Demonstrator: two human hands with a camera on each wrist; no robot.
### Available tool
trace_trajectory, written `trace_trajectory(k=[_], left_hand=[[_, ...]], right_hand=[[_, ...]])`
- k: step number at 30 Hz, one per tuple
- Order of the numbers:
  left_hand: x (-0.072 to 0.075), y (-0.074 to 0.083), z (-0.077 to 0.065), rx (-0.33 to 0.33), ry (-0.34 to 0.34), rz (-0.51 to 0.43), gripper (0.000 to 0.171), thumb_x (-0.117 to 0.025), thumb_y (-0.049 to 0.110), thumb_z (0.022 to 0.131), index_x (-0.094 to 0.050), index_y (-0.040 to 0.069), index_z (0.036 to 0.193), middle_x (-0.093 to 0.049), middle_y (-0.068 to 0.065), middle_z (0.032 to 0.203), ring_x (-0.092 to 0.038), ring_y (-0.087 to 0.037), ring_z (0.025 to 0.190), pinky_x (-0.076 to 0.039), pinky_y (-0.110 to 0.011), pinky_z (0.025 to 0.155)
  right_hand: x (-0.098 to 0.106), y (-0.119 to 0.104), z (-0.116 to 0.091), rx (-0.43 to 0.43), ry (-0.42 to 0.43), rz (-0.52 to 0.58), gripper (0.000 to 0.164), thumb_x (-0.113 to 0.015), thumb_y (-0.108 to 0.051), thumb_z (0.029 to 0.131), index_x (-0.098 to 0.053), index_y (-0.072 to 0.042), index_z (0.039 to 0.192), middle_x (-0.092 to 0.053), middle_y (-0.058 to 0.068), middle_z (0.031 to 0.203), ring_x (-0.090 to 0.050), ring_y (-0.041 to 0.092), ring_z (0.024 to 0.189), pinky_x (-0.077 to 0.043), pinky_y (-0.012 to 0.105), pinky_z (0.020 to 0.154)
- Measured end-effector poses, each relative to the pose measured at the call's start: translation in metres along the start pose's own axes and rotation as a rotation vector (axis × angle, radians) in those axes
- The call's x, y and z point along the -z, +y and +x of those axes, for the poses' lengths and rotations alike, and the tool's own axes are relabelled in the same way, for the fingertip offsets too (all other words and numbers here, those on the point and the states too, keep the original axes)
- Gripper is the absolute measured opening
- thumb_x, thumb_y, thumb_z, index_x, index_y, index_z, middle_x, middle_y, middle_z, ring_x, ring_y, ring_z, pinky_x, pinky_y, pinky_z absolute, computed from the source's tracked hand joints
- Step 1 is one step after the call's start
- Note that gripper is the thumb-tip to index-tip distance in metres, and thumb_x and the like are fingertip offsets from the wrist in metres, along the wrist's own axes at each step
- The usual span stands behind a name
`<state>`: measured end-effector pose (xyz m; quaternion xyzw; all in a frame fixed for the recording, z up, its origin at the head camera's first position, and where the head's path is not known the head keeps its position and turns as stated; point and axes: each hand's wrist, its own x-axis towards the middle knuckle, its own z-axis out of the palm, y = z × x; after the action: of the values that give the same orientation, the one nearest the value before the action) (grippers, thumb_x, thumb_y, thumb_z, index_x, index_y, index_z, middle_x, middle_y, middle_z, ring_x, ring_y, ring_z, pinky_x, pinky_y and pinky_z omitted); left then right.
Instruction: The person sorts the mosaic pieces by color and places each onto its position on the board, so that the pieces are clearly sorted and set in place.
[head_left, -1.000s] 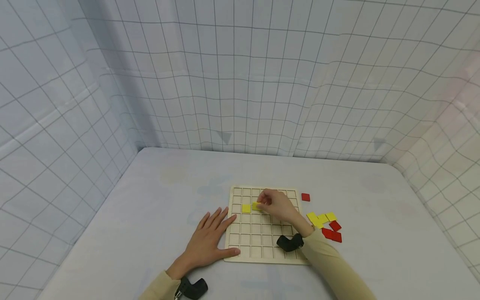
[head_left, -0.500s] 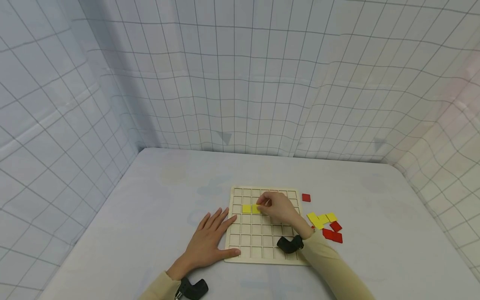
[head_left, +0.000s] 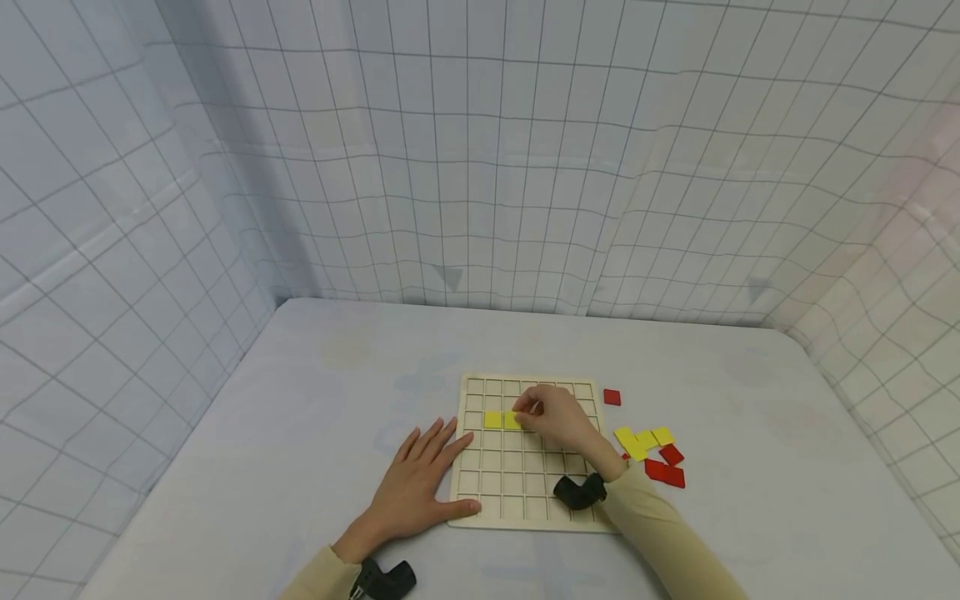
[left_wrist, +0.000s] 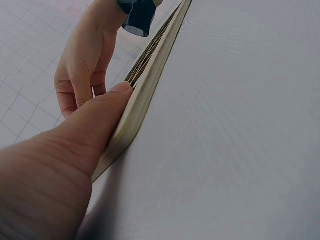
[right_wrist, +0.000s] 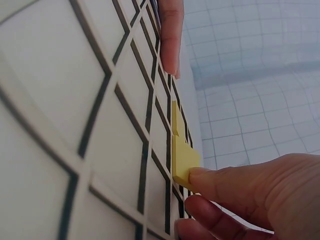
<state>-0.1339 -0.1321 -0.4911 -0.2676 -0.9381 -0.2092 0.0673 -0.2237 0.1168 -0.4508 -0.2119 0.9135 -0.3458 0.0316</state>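
A pale wooden grid board [head_left: 491, 483] lies on the white table, its cells marked off by raised strips. My right hand [head_left: 558, 417] pinches a yellow square tile [right_wrist: 185, 159], thumb on its edge, at a cell in the board's upper part. Directly left of it, another yellow tile [head_left: 492, 420] sits in a cell. My left hand [head_left: 412, 492] rests spread along the board's left edge, fingers straight. Its thumb [left_wrist: 112, 100] lies over the board's rim in the left wrist view.
Right of the board lie several loose yellow tiles [head_left: 637, 442] and several red tiles [head_left: 665, 472]. A single red tile [head_left: 612, 397] lies farther back, near the board's upper right corner. Grid-patterned white curtains [head_left: 525, 167] stand behind and beside the table.
The yellow tile in my right hand has come down a little and now lines up with the tile on its left. My left hand has stayed in place.
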Motion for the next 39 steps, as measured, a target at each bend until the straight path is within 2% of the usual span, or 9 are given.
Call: trace_trajectory(k=[8,17,25,33,39], left_hand=[[0.000,0.001,0.000,0.029,-0.028,-0.003,0.089,-0.053,0.073,0.080,-0.032,0.022,0.150,-0.020,-0.004,0.156,-0.011,-0.022,0.143,-0.005,-0.047,0.113],[0.000,0.000,0.000,0.035,-0.047,-0.001,0.090,-0.051,0.074,0.080,-0.030,0.023,0.151,-0.018,-0.003,0.156,-0.009,-0.021,0.143,-0.004,-0.045,0.113],[0.000,0.000,0.000,0.025,-0.029,-0.004,0.089,-0.053,0.073,0.080,-0.032,0.022,0.150,-0.020,-0.004,0.156,-0.011,-0.022,0.143,-0.005,-0.046,0.112],[0.002,0.001,0.000,0.005,-0.007,-0.012,0.088,-0.056,0.070,0.080,-0.036,0.018,0.149,-0.023,-0.008,0.155,-0.015,-0.027,0.142,-0.008,-0.050,0.111],[0.003,0.002,0.000,0.020,-0.032,0.007,0.090,-0.053,0.072,0.080,-0.034,0.018,0.149,-0.022,-0.008,0.155,-0.013,-0.025,0.142,-0.007,-0.049,0.112]], right_hand=[[0.000,-0.002,-0.002,0.010,0.011,-0.005,0.006,-0.073,-0.014,0.085,-0.071,-0.008,0.086,-0.059,-0.007,0.078,-0.051,0.009,0.065,-0.045,0.027,0.058],[0.000,-0.002,-0.003,0.025,0.022,-0.020,0.003,-0.071,-0.009,0.085,-0.073,-0.009,0.088,-0.061,-0.007,0.080,-0.052,0.008,0.066,-0.046,0.027,0.060],[0.000,-0.003,-0.003,0.023,0.024,-0.008,0.005,-0.072,-0.012,0.085,-0.073,-0.007,0.086,-0.061,-0.007,0.080,-0.053,0.008,0.067,-0.046,0.027,0.061],[0.000,-0.002,-0.006,0.016,0.032,-0.008,0.005,-0.071,-0.009,0.085,-0.074,-0.011,0.089,-0.063,-0.006,0.084,-0.053,0.010,0.070,-0.047,0.028,0.065],[0.001,-0.001,-0.014,0.065,0.029,0.016,0.009,-0.070,-0.008,0.086,-0.074,-0.008,0.095,-0.066,-0.003,0.090,-0.055,0.011,0.074,-0.049,0.027,0.067]])
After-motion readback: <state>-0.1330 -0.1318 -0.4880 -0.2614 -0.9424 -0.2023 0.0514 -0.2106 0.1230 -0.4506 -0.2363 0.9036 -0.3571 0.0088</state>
